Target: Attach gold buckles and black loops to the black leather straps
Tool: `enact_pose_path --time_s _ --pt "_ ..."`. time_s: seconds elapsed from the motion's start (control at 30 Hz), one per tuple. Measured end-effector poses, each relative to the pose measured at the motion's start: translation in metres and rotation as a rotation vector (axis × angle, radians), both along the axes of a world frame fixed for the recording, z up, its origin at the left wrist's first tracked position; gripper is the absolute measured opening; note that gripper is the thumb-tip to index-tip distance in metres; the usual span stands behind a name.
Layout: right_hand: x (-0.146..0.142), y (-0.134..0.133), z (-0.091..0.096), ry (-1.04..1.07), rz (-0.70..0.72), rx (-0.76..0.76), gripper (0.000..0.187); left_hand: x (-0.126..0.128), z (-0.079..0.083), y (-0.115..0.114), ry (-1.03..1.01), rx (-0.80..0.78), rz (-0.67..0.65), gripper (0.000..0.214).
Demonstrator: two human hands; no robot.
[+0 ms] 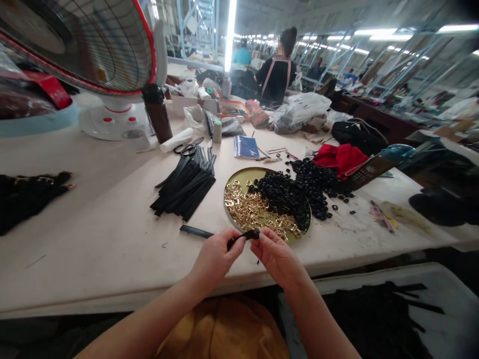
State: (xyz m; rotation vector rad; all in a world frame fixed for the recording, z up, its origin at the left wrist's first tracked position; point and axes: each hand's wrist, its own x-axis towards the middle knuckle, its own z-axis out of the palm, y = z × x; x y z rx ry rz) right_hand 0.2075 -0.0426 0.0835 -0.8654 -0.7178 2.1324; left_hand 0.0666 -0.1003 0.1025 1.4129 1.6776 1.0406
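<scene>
A black strap (196, 231) runs through my left hand (217, 254), which is closed on it between thumb and fingers. At the strap's curled end, my right hand (275, 252) pinches with its fingertips; a small dark piece may be there, but it is too small to make out. Just beyond my hands lies a round gold tray (243, 174). Gold metal buckles (249, 212) fill its near and left part, and a heap of small black pieces (284, 192) covers its right part and spills onto the table. Left of the tray is a pile of black straps (187, 184).
A fan (112, 117) and a brown bottle (159, 114) stand at the back left. Scissors (189, 146), a thread spool (217, 131) and a blue booklet (246, 147) lie beyond the straps. Red cloth (340, 158) is at right. A co-worker (277, 75) stands farther back.
</scene>
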Motion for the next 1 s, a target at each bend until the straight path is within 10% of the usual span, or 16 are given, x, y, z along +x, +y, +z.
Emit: enact_pose_path --time_s 0.33,0.7,1.0 --pt "0.007 -0.008 -0.01 -0.115 -0.043 0.172 0.015 -0.007 0.008 0.002 0.245 -0.079 -0.221 0.023" --pt "0.001 -0.011 -0.016 -0.058 0.04 0.018 0.018 -0.004 0.008 0.0 -0.001 -0.112 -0.289 0.029" --pt "0.003 -0.025 -0.02 -0.16 -0.012 0.175 0.028 -0.011 -0.001 -0.002 -0.109 -0.208 -0.209 0.024"
